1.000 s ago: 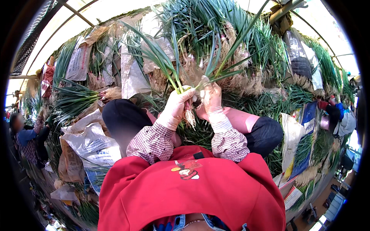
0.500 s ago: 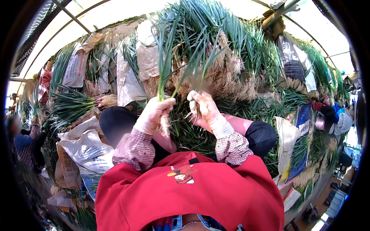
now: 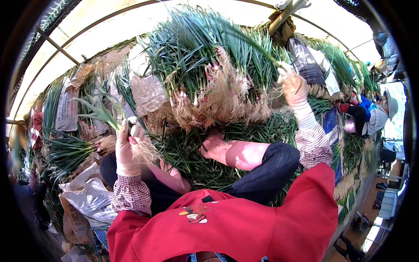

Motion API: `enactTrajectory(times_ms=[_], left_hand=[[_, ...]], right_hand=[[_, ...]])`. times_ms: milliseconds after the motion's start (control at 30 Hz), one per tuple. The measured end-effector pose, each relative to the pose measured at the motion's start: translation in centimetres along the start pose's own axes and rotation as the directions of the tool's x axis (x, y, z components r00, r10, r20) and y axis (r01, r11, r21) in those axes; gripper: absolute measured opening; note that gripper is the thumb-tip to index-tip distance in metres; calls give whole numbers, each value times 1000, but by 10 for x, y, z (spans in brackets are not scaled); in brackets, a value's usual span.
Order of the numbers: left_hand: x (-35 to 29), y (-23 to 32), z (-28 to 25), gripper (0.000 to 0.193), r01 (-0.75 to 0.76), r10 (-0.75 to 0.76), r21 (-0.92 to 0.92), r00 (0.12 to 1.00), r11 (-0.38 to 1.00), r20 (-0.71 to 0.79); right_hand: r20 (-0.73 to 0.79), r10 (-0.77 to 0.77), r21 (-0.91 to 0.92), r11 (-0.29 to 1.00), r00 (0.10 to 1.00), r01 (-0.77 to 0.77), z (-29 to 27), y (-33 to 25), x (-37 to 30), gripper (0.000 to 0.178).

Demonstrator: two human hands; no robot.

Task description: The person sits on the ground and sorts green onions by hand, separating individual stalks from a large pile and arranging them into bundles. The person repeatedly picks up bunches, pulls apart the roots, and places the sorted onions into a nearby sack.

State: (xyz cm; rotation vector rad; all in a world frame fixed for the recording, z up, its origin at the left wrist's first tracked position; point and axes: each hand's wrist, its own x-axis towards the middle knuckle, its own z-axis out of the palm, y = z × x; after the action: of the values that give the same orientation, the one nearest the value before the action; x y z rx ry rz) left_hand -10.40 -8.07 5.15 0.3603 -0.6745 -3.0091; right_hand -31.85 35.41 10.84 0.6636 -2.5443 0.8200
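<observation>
My left hand, in a pale glove, is closed round a few green onions at the left. Their leaves point up and left, and their pale roots hang beside my fingers. Out to the right, my gloved right hand is raised with its fingers closed on a green onion stalk that slants up and left over the heap. Thin root strands show just left of that hand. Between my hands lies a large heap of green onions, with reddish bulbs and matted roots toward me.
A smaller green onion bundle lies at the left near a white sack. Loose green leaves cover the ground around my legs. More sacks and onions line both sides. One person sits at the right; another is at the left.
My hands have moved apart: the left went left and slightly down, the right went right and up with a green onion stalk. The view has shifted, and my right leg shows more.
</observation>
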Motion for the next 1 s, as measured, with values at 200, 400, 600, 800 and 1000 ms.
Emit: enactTrajectory(times_ms=[200,400,600,800,1000], left_hand=[[23,-35,0,33,63,-52,117,994,991,-100],[48,-58,5,31,319,-314,-99,947,942,66],[54,-59,29,25,321,-307,250,947,914,-94],[84,-83,25,30,219,-170,317,969,923,-177],[66,-87,20,27,506,-520,397,850,766,-82]], right_hand=[[177,636,-845,489,752,-215,-6,111,63,44],[571,503,-482,845,649,-231,148,-23,121,44],[640,40,367,861,767,-351,162,-78,61,30],[845,73,404,564,530,-721,113,-148,-16,24],[970,-207,239,752,124,-615,111,-150,-55,41]])
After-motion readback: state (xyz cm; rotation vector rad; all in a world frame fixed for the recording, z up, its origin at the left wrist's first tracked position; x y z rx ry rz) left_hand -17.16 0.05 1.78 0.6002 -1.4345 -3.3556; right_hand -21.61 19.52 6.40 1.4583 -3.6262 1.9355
